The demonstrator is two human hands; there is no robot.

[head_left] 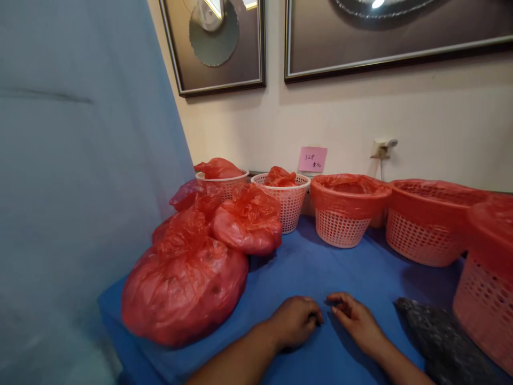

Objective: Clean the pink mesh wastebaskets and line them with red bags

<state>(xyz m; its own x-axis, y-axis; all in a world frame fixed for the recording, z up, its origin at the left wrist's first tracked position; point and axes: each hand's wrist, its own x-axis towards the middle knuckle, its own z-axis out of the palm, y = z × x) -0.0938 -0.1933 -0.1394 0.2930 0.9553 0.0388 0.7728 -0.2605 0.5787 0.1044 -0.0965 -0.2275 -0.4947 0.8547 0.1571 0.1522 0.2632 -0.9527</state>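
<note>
My left hand rests on the blue tablecloth with its fingers curled under, pinched on something small and dark that I cannot make out. My right hand lies just right of it, fingers bent and close together, its fingertips almost touching the left hand's. A big tied red plastic bag lies to the left of my hands, with a smaller red bag behind it.
Several pink plastic baskets line the wall: two hold red bags, others are lined with red plastic. A dark speckled bag lies at the right. A pale blue curtain fills the left. A pink note is on the wall.
</note>
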